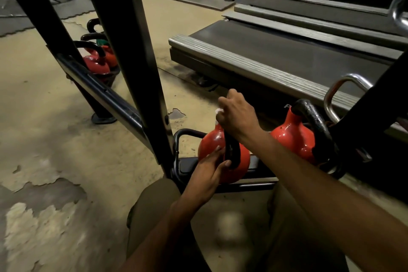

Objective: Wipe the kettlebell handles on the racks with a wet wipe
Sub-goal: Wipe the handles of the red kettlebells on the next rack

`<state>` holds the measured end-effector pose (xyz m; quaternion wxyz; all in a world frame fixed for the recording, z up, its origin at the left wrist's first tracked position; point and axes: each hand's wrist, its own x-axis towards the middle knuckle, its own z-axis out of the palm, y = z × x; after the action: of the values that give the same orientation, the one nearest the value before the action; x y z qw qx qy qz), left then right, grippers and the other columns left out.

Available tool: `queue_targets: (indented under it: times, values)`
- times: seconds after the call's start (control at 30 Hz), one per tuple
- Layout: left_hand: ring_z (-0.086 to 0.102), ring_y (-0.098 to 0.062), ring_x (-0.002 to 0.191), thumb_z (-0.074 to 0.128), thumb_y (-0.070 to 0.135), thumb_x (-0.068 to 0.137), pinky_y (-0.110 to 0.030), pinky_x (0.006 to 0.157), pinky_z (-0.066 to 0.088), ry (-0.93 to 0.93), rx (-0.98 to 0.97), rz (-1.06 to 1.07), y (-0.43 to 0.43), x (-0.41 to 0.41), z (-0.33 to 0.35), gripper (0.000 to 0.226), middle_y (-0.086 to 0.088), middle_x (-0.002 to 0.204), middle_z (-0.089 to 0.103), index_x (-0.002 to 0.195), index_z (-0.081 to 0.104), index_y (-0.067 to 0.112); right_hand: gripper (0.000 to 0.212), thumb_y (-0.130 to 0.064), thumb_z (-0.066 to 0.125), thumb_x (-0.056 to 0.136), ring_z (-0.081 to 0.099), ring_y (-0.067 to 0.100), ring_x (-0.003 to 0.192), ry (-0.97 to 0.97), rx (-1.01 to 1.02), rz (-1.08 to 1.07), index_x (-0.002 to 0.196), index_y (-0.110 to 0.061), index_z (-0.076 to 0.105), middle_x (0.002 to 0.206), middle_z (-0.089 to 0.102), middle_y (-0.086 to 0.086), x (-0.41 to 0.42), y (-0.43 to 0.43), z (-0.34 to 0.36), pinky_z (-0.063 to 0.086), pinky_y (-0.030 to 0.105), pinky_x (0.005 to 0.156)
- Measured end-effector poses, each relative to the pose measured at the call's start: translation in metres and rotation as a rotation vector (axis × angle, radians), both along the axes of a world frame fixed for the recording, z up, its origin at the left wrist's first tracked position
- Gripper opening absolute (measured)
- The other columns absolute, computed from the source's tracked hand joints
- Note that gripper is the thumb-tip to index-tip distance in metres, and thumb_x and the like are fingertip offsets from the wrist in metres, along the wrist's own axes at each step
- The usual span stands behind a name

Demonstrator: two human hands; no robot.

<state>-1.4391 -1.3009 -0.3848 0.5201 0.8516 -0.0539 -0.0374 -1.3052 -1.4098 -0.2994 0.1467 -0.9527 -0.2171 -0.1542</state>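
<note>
A red kettlebell (212, 141) with a black handle (233, 152) sits on the bottom shelf of the black rack (220, 166). My right hand (237, 115) is curled round the top of that handle, and a bit of white wet wipe (219, 111) shows at its fingers. My left hand (209, 169) holds the ball's near side, thumb against the base of the handle. A second red kettlebell (293, 137) with a black handle (313, 121) stands to the right on the same shelf.
More red kettlebells (97, 64) sit on a lower rack at the far left. A thick black rack post (132, 62) rises left of centre. Treadmill decks (287, 55) lie behind. A chrome handle (331, 97) stands at right. My knees are below.
</note>
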Motion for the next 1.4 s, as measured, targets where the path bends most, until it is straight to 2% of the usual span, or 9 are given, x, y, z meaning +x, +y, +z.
queue_targets:
  times: [0.1, 0.23, 0.3, 0.47, 0.7, 0.83, 1.07, 1.23, 1.4]
  values:
    - [0.029, -0.001, 0.15, 0.038, 0.058, 0.107, -0.044, 0.125, 0.027, -0.03, 0.044, -0.007, 0.002, 0.001, -0.006, 0.052, 0.019, 0.162, 0.037, 0.157, 0.034, 0.044, 0.016, -0.028, 0.065, 0.096, 0.057, 0.017, 0.076, 0.076, 0.521, -0.178, 0.092, -0.012, 0.065, 0.092, 0.06, 0.004, -0.024, -0.019, -0.03, 0.045, 0.034, 0.063]
    - [0.029, 0.005, 0.148, 0.038, 0.055, 0.108, -0.037, 0.124, 0.027, -0.067, 0.087, -0.031, 0.003, -0.002, -0.008, 0.05, 0.019, 0.159, 0.038, 0.156, 0.036, 0.04, 0.026, -0.008, 0.045, 0.1, 0.07, 0.022, 0.065, 1.061, 1.661, -0.246, 0.094, 0.007, 0.065, 0.082, 0.071, 0.019, -0.038, -0.014, -0.028, 0.059, 0.04, 0.08]
    - [0.029, 0.011, 0.143, 0.038, 0.056, 0.107, -0.029, 0.121, 0.027, -0.069, 0.078, -0.043, 0.004, -0.003, -0.006, 0.047, 0.022, 0.157, 0.038, 0.153, 0.035, 0.044, 0.03, -0.004, 0.038, 0.102, 0.075, 0.028, 0.068, 1.297, 1.907, -0.267, 0.099, 0.014, 0.062, 0.087, 0.073, 0.025, -0.025, -0.013, -0.022, 0.06, 0.043, 0.084]
    - [0.017, 0.007, 0.148, 0.035, 0.051, 0.109, -0.034, 0.127, 0.017, -0.031, 0.116, -0.068, 0.004, -0.003, -0.001, 0.049, 0.024, 0.158, 0.026, 0.156, 0.025, 0.044, 0.019, -0.005, 0.055, 0.095, 0.064, 0.023, 0.053, 0.879, 1.617, -0.491, 0.079, -0.002, 0.065, 0.055, 0.063, 0.007, 0.001, -0.001, -0.021, 0.055, 0.029, 0.05]
    - [0.023, 0.0, 0.147, 0.04, 0.06, 0.103, -0.038, 0.125, 0.022, 0.013, 0.015, -0.036, 0.004, -0.006, 0.004, 0.042, 0.014, 0.166, 0.028, 0.143, 0.025, 0.063, 0.018, -0.02, 0.059, 0.098, 0.058, 0.031, 0.098, 0.188, 0.016, -0.153, 0.105, -0.008, 0.071, 0.113, 0.057, 0.013, 0.021, 0.018, 0.011, 0.05, 0.04, 0.079]
    - [0.025, -0.008, 0.152, 0.042, 0.062, 0.103, -0.048, 0.125, 0.024, 0.039, -0.026, -0.021, 0.005, -0.009, 0.003, 0.042, 0.013, 0.167, 0.027, 0.139, 0.025, 0.076, 0.019, -0.013, 0.061, 0.1, 0.049, 0.023, 0.109, 0.01, -0.262, 0.058, 0.115, -0.004, 0.068, 0.12, 0.051, 0.01, -0.008, 0.019, 0.006, 0.056, 0.034, 0.079]
    - [0.017, 0.001, 0.152, 0.039, 0.05, 0.109, -0.047, 0.129, 0.016, -0.017, 0.048, -0.052, 0.004, -0.005, -0.002, 0.044, 0.016, 0.165, 0.025, 0.149, 0.022, 0.055, 0.013, -0.025, 0.072, 0.095, 0.067, 0.009, 0.093, 0.037, 0.758, -0.234, 0.104, -0.016, 0.076, 0.102, 0.072, -0.003, -0.069, -0.018, -0.036, 0.057, 0.026, 0.079]
    - [0.022, 0.013, 0.147, 0.037, 0.054, 0.108, -0.044, 0.127, 0.023, -0.064, 0.058, -0.072, 0.005, -0.004, -0.004, 0.047, 0.023, 0.16, 0.032, 0.154, 0.032, 0.047, 0.026, -0.014, 0.052, 0.104, 0.075, 0.031, 0.081, 1.094, 1.786, -0.375, 0.103, 0.007, 0.068, 0.085, 0.076, 0.022, -0.037, -0.012, -0.03, 0.06, 0.043, 0.085]
    - [0.014, 0.01, 0.151, 0.035, 0.054, 0.108, -0.044, 0.129, 0.017, -0.062, 0.069, -0.068, 0.006, -0.003, -0.007, 0.052, 0.016, 0.165, 0.028, 0.158, 0.029, 0.042, 0.026, -0.014, 0.051, 0.105, 0.075, 0.034, 0.066, 1.064, 1.83, -0.398, 0.099, 0.008, 0.063, 0.078, 0.073, 0.024, -0.015, -0.005, -0.026, 0.063, 0.041, 0.066]
